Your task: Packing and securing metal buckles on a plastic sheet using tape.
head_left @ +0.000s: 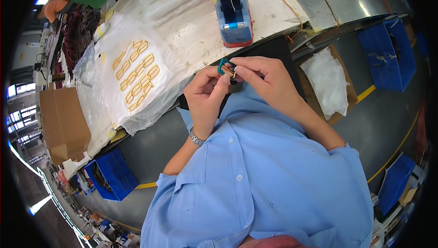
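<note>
A cardboard box [351,96] holds white sheeting [325,83] at three o'clock from your left hand [204,98] and right hand [274,84], both curled and pinching a small teal-and-gold piece [221,67].

Buckles [138,70] lie on a sheet [165,61] — tape dispenser [234,16] to their right, carton [64,118] left.
</note>
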### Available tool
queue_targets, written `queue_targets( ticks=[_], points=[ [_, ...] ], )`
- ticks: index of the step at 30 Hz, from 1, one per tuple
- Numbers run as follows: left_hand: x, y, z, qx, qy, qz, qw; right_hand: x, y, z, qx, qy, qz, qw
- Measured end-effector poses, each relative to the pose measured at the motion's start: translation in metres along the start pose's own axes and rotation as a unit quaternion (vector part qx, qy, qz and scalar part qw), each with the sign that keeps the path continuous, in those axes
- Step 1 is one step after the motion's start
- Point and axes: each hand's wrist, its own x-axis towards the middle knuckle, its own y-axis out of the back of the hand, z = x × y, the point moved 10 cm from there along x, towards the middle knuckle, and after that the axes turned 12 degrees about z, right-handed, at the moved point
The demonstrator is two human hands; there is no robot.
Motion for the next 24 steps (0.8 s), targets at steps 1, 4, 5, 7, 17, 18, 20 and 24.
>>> queue_targets(
  ticks=[1,4,5,7,17,18,20,24],
  points=[
    [-0.001,-0.002,-0.005,-0.03,0.024,-0.013,0.999,0.001,0.001,0.01,0.066,-0.025,0.033,0.997],
    [-0.002,-0.002,-0.012,-0.029,0.05,-0.034,0.998,0.004,0.004,0.025,0.111,-0.068,0.054,0.99],
    [-0.002,-0.001,-0.014,0.0,0.052,-0.044,0.998,0.003,0.003,0.029,0.089,-0.085,0.043,0.992],
    [0.002,0.004,0.0,0.081,-0.004,-0.053,0.995,0.005,0.008,0.023,0.04,-0.069,0.04,0.996],
    [0.001,-0.022,0.07,0.373,-0.366,-0.172,0.835,0.006,-0.007,0.023,-0.006,-0.083,-0.017,0.996],
    [0.003,-0.021,0.068,0.368,-0.339,-0.176,0.848,0.008,-0.007,0.029,-0.004,-0.081,-0.019,0.996],
    [0.008,-0.018,0.068,0.36,-0.323,-0.157,0.861,0.01,-0.013,0.044,0.204,-0.145,-0.041,0.967],
    [0.013,-0.008,0.063,0.329,-0.295,-0.099,0.891,0.005,-0.016,0.055,0.304,-0.232,-0.032,0.924]
  ],
)
